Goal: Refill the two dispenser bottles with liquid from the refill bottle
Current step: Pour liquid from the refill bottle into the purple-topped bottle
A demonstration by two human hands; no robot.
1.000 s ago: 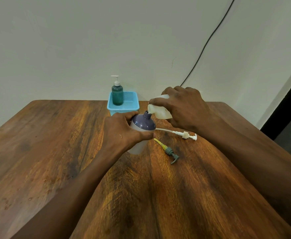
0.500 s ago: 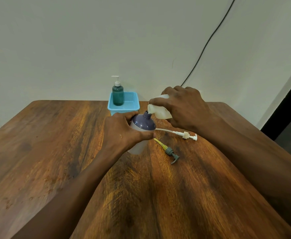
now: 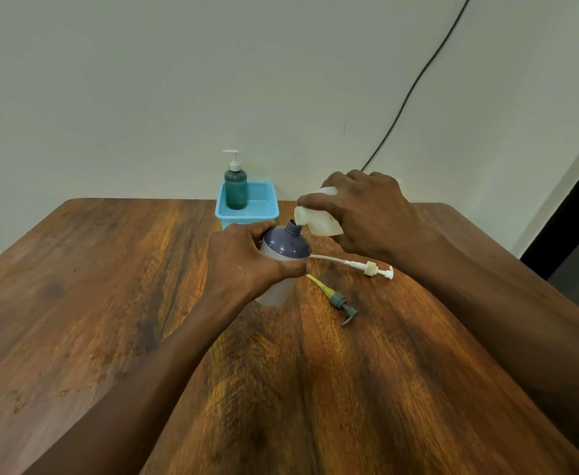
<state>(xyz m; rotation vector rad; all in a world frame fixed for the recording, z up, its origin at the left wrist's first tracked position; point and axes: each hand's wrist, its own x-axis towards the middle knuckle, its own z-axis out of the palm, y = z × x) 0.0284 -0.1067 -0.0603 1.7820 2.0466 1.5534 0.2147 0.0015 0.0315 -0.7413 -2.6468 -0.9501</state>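
My left hand [image 3: 247, 265] grips a dispenser bottle [image 3: 285, 248] with a purple shoulder and pale body, standing on the wooden table [image 3: 110, 303] with its neck uncapped. My right hand [image 3: 367, 210] holds a translucent white bottle [image 3: 319, 222] tipped on its side, its mouth right at the purple bottle's neck. Two pump heads lie on the table to the right: a white one [image 3: 372, 269] and a grey one with a yellow tube [image 3: 339, 301]. A green dispenser bottle [image 3: 235, 188] with a white pump stands in a blue basket [image 3: 264, 209].
The blue basket sits at the table's far edge against a pale wall. A black cable [image 3: 415, 87] runs down the wall behind my right hand. A dark doorway [image 3: 576, 228] is at the far right.
Nothing has visibly moved; both hands hold the same pose with the white bottle tipped at the purple bottle's neck.
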